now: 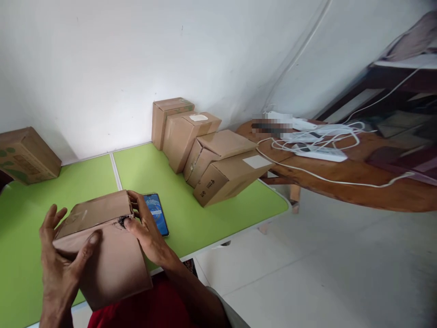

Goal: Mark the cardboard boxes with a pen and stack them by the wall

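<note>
A brown cardboard box [114, 264] is held tilted between my two hands at the near edge of the green table. My left hand [59, 259] grips its left side, with the thumb across the front face and the fingers behind. My right hand [145, 228] is closed on the upper right corner, its thumb beside a small torn, dark spot on the edge. Just behind the right hand lies a phone [160, 218] with a lit screen, partly hidden by that hand.
Several cardboard boxes [225, 143] stand in a row at the table's [143, 168] right end. Another carton [30, 155] stands at the far left by the wall. On the right, a wooden table [358, 189] bears white power strips [321, 152] and tangled cables.
</note>
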